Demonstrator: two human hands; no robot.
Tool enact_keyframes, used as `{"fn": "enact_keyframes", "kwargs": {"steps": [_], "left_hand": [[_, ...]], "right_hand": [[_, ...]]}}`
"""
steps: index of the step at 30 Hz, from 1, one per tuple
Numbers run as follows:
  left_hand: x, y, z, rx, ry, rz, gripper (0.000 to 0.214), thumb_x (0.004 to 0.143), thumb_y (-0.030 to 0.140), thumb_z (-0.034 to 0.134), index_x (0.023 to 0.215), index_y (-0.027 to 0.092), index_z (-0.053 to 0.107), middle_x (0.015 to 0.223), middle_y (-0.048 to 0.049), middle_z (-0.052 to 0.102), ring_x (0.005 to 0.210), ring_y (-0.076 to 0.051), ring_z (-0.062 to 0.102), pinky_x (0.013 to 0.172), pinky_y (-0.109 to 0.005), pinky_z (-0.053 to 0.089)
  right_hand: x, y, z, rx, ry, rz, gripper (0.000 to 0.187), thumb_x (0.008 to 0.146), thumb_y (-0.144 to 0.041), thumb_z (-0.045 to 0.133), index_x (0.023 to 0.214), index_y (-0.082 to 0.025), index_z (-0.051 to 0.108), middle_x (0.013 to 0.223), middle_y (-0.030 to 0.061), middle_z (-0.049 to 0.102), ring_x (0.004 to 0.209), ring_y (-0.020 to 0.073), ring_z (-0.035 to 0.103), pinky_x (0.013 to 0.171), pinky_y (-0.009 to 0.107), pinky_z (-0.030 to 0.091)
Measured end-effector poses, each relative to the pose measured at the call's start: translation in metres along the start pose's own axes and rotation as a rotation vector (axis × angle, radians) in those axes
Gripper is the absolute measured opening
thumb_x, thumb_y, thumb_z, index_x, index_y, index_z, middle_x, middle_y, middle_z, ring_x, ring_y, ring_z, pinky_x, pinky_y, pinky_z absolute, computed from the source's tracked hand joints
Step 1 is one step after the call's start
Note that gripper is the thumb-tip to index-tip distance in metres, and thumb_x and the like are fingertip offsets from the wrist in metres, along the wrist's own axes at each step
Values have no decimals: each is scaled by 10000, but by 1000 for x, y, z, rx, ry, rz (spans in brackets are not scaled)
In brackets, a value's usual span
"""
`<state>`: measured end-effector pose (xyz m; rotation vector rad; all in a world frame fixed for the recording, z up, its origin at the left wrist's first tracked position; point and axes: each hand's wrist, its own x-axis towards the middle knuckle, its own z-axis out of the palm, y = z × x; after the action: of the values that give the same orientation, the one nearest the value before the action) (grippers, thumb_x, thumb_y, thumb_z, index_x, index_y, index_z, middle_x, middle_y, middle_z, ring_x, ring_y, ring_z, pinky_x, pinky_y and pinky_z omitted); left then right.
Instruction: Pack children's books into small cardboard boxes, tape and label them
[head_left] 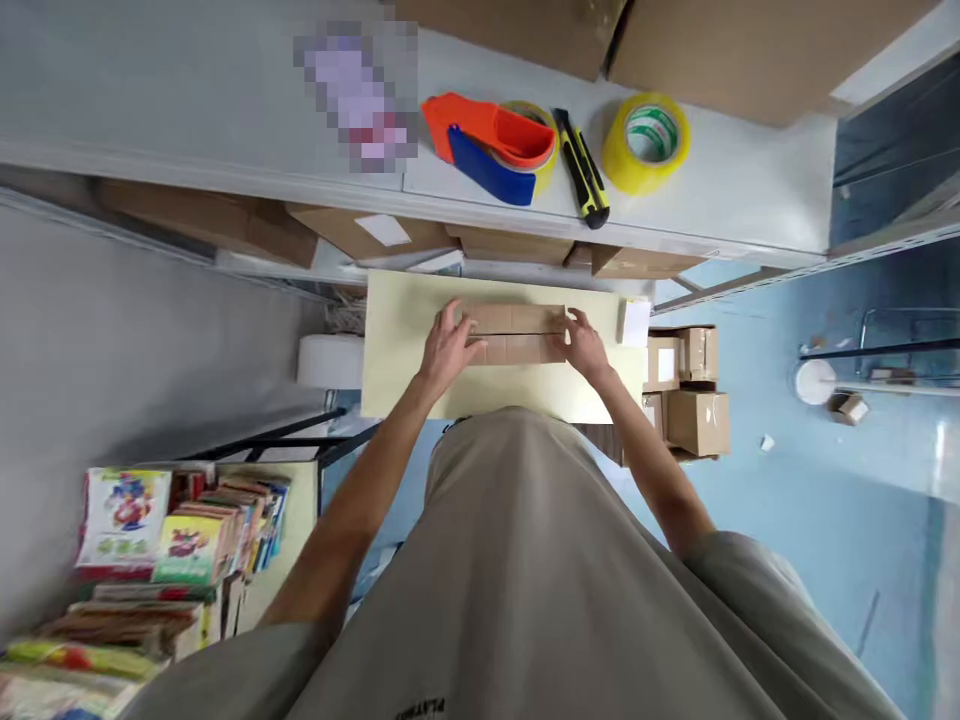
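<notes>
A flat brown cardboard box (517, 333) lies on a pale yellow table (397, 340) below me. My left hand (448, 345) grips the box's left end, fingers curled round its edge. My right hand (583, 345) holds the right end the same way. Both arms reach down past my beige shirt.
On a grey shelf (225, 110) above lie an orange and blue tape dispenser (495, 145), a yellow and black utility knife (583, 168) and a yellow tape roll (646, 140). Small cardboard boxes (686, 390) stand at the right on the blue floor. Stacked colourful books (172, 540) sit lower left. A white roll (330, 360) lies left of the table.
</notes>
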<state>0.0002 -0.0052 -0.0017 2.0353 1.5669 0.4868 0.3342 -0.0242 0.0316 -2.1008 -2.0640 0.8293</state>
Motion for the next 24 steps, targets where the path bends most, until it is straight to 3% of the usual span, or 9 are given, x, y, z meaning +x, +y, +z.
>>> {"fn": "enact_keyframes", "kwargs": {"steps": [5, 8, 12, 17, 19, 22, 24], "left_hand": [[-14, 3, 10, -264, 44, -187, 307, 1012, 269, 828, 1306, 229, 747, 1416, -155, 746, 1209, -290, 801, 1093, -450, 689], [-15, 7, 10, -367, 98, -277, 241, 988, 232, 800, 1229, 227, 783, 1283, -120, 803, 1052, -245, 812, 1012, -403, 703], [-20, 7, 3, -364, 134, -281, 200, 997, 249, 783, 1193, 218, 808, 1259, -123, 790, 1028, -244, 809, 1004, -402, 693], [-29, -1, -5, -324, 45, -268, 183, 989, 232, 760, 1166, 222, 806, 1227, -111, 762, 948, -231, 783, 1039, -428, 672], [-28, -3, -9, -311, 2, -256, 176, 989, 222, 751, 1159, 220, 795, 1236, -117, 750, 962, -241, 774, 1057, -449, 666], [-18, 2, -21, -220, -19, -196, 174, 921, 212, 839, 1087, 221, 788, 1261, -151, 749, 1218, -347, 742, 1196, -548, 598], [-4, 12, -35, -158, 19, -146, 212, 877, 236, 905, 1053, 231, 787, 1231, -156, 760, 1331, -403, 686, 1258, -599, 541]], "right_hand": [[-19, -7, 13, 221, 70, 46, 492, 1188, -323, 521, 1638, -252, 707, 1637, 95, 743, 1318, 303, 835, 1143, 422, 680], [-26, -14, 16, 284, 98, 110, 487, 1201, -335, 493, 1623, -289, 733, 1540, 73, 800, 1300, 330, 851, 1076, 411, 691], [-36, -24, 17, 291, 99, 142, 484, 1196, -327, 514, 1617, -271, 745, 1460, 103, 832, 1304, 369, 845, 1068, 412, 671], [-46, -28, 21, 247, 21, 114, 491, 1200, -319, 509, 1644, -297, 718, 1552, 89, 791, 1288, 348, 853, 1046, 397, 677], [-47, -29, 19, 192, -6, 102, 488, 1199, -308, 511, 1643, -311, 714, 1603, 87, 765, 1235, 316, 868, 1036, 385, 685], [-45, -34, 7, 70, -31, 120, 480, 1172, -342, 578, 1628, -305, 722, 1782, 128, 602, 1154, 309, 878, 1020, 427, 707], [-39, -45, -11, 19, 33, 65, 545, 1158, -359, 594, 1689, -255, 654, 1869, 185, 467, 1294, 359, 833, 1052, 486, 705]]}}
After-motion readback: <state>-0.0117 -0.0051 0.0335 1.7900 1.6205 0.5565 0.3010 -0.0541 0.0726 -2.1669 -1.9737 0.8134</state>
